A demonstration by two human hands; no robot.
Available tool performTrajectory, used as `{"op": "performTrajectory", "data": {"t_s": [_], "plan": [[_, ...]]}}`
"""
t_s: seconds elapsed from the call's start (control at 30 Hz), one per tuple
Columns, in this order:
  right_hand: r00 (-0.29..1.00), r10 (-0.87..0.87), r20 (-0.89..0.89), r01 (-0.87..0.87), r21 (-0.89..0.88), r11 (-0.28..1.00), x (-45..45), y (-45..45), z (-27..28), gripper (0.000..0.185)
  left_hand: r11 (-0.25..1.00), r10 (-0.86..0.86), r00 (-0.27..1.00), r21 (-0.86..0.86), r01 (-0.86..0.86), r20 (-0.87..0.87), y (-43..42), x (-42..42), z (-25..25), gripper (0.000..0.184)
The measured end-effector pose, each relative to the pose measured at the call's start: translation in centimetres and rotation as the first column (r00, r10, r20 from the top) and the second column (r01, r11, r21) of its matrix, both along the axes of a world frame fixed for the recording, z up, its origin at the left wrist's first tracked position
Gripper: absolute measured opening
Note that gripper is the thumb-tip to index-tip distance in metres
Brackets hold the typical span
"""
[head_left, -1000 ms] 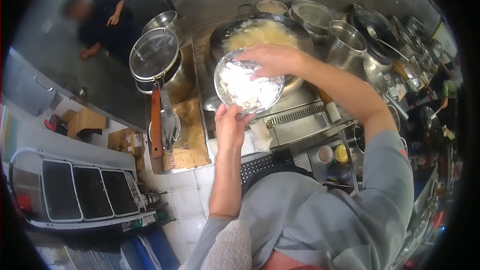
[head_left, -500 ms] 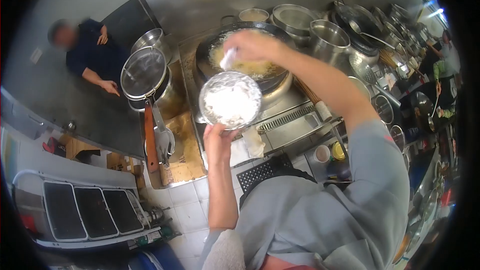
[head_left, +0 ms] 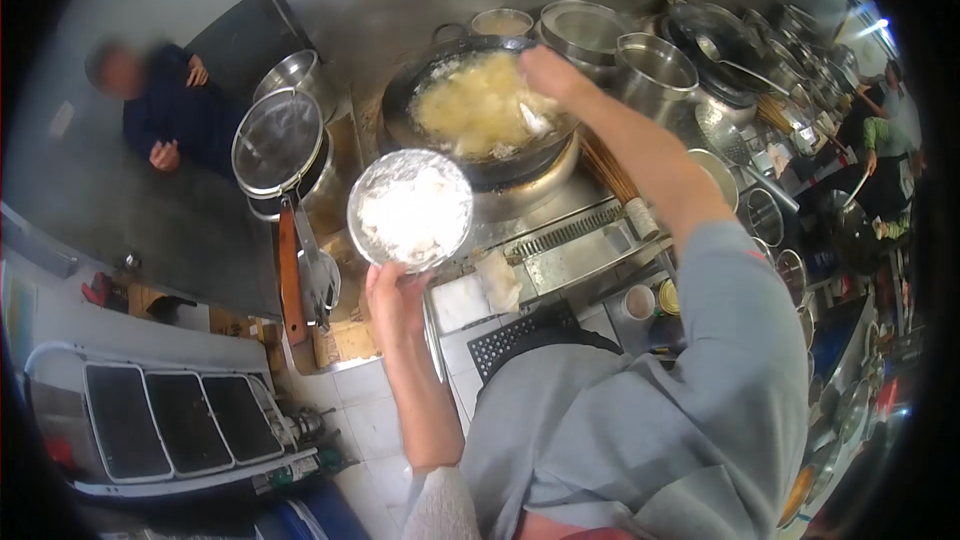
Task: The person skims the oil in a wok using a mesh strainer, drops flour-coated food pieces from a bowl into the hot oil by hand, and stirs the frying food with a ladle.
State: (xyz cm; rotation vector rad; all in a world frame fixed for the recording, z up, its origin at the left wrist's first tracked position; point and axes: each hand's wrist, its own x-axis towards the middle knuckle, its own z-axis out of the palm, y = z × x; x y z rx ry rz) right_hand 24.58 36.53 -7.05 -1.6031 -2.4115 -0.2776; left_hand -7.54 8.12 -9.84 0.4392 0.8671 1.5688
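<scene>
My left hand (head_left: pixel 396 300) grips the near rim of a metal bowl (head_left: pixel 357 202), tilted slightly over the stove's front edge. White flour-like powder (head_left: pixel 415 215) with lumps fills much of it. Over the right side of a large black wok (head_left: pixel 398 125), my right hand (head_left: pixel 550 76) is closed and partly blurred. A white, powder-coated piece (head_left: pixel 537 119) hangs at its fingers, close above the oil; its kind cannot be made out. Bubbling yellowish oil (head_left: pixel 465 105) fills the wok.
Left of the wok, a wood-handled strainer (head_left: pixel 280 143) rests on a pot. Metal pots (head_left: pixel 655 65) and a colander (head_left: pixel 580 30) stand behind and right. A bamboo brush (head_left: pixel 612 170) lies beside the wok. A person (head_left: pixel 165 115) in dark clothes stands at left; others work far right.
My right hand has moved right and farther over the wok with the white piece. My left hand has brought the bowl left and slightly down. The person at left has drawn one hand back.
</scene>
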Motion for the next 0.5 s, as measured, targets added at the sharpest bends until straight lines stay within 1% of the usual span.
{"op": "performTrajectory", "data": {"t_s": [0.03,0.07,0.1,0.13,0.23,0.3,0.4,0.5], "plan": [[0.998,0.041,-0.057,-0.041,-0.005,0.999,-1.6,-2.3,4.2,0.018,1.0,-0.02,1.0,-0.005,0.02,0.004,0.1,0.2,-0.2,0.035],[0.975,0.141,-0.174,-0.148,-0.027,0.989,-3.3,-4.6,6.9,0.019,0.999,-0.035,0.999,-0.011,0.035,0.006,0.2,0.3,-0.3,0.034],[0.928,0.232,-0.293,-0.254,-0.037,0.967,-4.9,-7.1,9.3,0.02,0.999,-0.049,0.999,-0.019,0.049,-0.017,0.2,0.7,-0.2,0.031],[0.859,0.311,-0.406,-0.354,-0.032,0.935,-6.5,-9.1,10.5,0.021,0.999,-0.047,0.999,-0.027,0.046,-0.012,0.2,1.2,0.2,0.029],[0.855,0.374,-0.359,-0.489,-0.32,0.811,-10.6,-14.3,10.9,0.026,0.996,-0.091,0.996,-0.008,0.091,0.003,0.4,2.4,0.4,0.025],[0.826,0.497,-0.266,-0.561,-0.305,0.77,-11.7,-14.7,7.9,0.03,0.994,-0.113,0.993,0.012,0.113,0.016,0.4,3.1,0.3,0.024],[0.795,0.579,-0.183,-0.605,-0.312,0.732,-12.4,-14.9,6.0,0.034,0.992,-0.119,0.993,0.034,0.119,0.015,0.7,4.0,0.1,0.023],[0.842,0.515,-0.161,-0.522,-0.485,0.702,-12.4,-13.3,5.3,0.035,0.995,-0.102,0.992,0.005,0.102,0.077,0.7,4.6,-0.1,0.023]]}}
